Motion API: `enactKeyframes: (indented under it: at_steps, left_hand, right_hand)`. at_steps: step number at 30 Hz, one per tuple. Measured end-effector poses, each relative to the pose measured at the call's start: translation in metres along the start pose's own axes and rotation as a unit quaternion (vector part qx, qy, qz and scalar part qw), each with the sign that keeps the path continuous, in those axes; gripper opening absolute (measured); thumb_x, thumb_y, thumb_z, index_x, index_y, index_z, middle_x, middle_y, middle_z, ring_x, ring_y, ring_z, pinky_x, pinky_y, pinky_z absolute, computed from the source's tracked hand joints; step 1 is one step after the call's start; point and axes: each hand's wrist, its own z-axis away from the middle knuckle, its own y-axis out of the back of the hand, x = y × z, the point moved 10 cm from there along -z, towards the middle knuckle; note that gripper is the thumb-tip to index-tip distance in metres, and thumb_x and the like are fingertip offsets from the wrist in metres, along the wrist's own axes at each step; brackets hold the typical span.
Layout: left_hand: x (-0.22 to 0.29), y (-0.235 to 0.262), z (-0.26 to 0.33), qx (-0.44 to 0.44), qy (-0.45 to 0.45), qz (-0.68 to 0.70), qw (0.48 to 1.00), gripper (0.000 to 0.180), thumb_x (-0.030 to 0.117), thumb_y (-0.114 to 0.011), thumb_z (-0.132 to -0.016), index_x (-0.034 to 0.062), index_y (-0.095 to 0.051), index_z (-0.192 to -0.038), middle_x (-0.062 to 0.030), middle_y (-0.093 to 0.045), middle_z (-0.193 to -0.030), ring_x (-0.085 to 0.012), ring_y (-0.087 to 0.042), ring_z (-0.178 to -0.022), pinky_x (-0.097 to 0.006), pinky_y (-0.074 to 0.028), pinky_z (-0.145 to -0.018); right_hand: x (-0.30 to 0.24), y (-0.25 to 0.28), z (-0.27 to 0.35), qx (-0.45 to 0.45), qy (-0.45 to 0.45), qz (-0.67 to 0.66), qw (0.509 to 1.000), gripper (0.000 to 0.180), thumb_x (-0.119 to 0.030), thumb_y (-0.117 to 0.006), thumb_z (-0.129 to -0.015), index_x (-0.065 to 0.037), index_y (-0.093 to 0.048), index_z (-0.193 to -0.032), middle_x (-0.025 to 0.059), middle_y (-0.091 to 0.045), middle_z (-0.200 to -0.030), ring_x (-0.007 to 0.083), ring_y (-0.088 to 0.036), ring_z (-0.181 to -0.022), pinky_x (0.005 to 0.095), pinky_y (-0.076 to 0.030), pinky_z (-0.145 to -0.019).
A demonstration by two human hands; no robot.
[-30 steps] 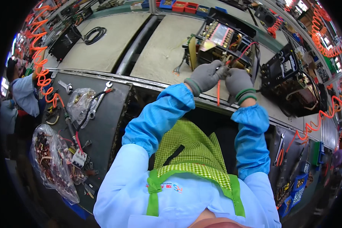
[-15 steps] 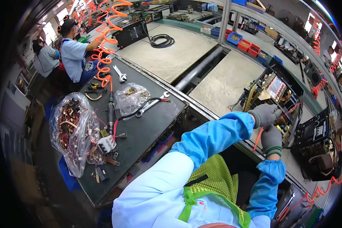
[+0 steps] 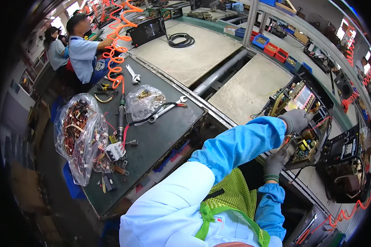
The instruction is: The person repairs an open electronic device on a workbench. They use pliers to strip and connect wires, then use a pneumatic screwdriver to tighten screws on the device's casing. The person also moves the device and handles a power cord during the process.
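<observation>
My left hand (image 3: 297,121), in a grey glove, is closed over the near part of an opened electronic unit (image 3: 304,145). What its fingers hold is hidden. My right hand (image 3: 275,164), also gloved, is lower down at the unit's left front corner. Its fingers are closed by a small orange piece (image 3: 287,140), too little of which shows to tell its kind. Inside the unit are circuit boards, yellow-wrapped parts and a red wire. Blue sleeves cover both my forearms.
On the dark side table (image 3: 165,142) are a bag of wire harnesses (image 3: 79,138), a bag of small metal parts (image 3: 144,101), two wrenches and an air screwdriver (image 3: 121,119). A black-cased unit (image 3: 342,158) stands at the right. Parts bins (image 3: 271,49) line the far rail. Two people work at the left.
My right hand has moved left and down from beside my left hand to the unit's corner. My left hand has shifted slightly right. More of the unit's inside shows.
</observation>
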Motion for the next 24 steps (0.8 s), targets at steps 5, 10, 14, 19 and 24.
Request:
enactKeyframes:
  at_steps: [5, 10, 14, 19, 24]
  left_hand:
    - [-0.036, 0.010, -0.042, 0.022, 0.088, -0.004, 0.996, 0.072, 0.059, -0.033, -0.092, -0.0033, -0.061, -0.114, -0.0302, -0.061, -0.109, -0.0430, -0.057, -0.109, -0.043, -0.042, -0.097]
    - [-0.046, 0.008, -0.066, 0.003, 0.127, -0.043, 0.991, 0.072, 0.059, -0.035, -0.091, -0.0050, -0.060, -0.113, -0.0282, -0.061, -0.112, -0.0411, -0.056, -0.112, -0.042, -0.041, -0.099]
    - [-0.070, 0.001, -0.082, 0.031, 0.110, -0.071, 0.991, 0.059, 0.050, -0.043, -0.088, -0.0008, -0.062, -0.113, -0.0266, -0.061, -0.112, -0.0390, -0.058, -0.109, -0.042, -0.045, -0.094]
    - [-0.048, -0.001, -0.064, 0.043, 0.049, -0.086, 0.994, 0.046, 0.040, -0.051, -0.085, 0.0011, -0.064, -0.105, -0.0258, -0.063, -0.106, -0.0388, -0.061, -0.102, -0.043, -0.048, -0.089]
    - [-0.047, 0.005, -0.035, 0.086, -0.027, 0.012, 0.996, 0.039, 0.037, -0.055, -0.088, 0.0014, -0.061, -0.103, -0.0198, -0.066, -0.093, -0.0323, -0.065, -0.085, -0.039, -0.051, -0.078]
  right_hand:
    - [-0.004, -0.010, 0.004, 0.091, 0.090, 0.079, 0.989, 0.089, -0.010, -0.056, -0.079, -0.003, -0.002, -0.149, 0.0287, -0.041, -0.134, 0.0437, -0.047, -0.116, 0.0488, -0.039, -0.097]
    - [0.002, -0.010, 0.005, 0.116, 0.105, 0.112, 0.981, 0.071, -0.012, -0.057, -0.078, -0.007, -0.031, -0.144, 0.0257, -0.048, -0.123, 0.0420, -0.051, -0.107, 0.0476, -0.043, -0.089]
    - [-0.001, -0.011, 0.002, 0.056, 0.094, 0.050, 0.993, 0.054, -0.011, -0.056, -0.077, -0.005, -0.049, -0.130, 0.0228, -0.052, -0.117, 0.0397, -0.052, -0.105, 0.0486, -0.043, -0.087]
    - [0.011, 0.007, 0.033, 0.066, 0.154, -0.123, 0.978, 0.042, -0.003, -0.052, -0.077, -0.003, -0.059, -0.118, 0.0189, -0.057, -0.093, 0.0370, -0.056, -0.086, 0.0446, -0.045, -0.076]
    - [0.026, 0.016, 0.071, -0.011, 0.062, -0.281, 0.958, 0.046, 0.001, -0.044, -0.086, -0.005, -0.052, -0.131, 0.0139, -0.058, -0.089, 0.0248, -0.056, -0.070, 0.0342, -0.047, -0.066]
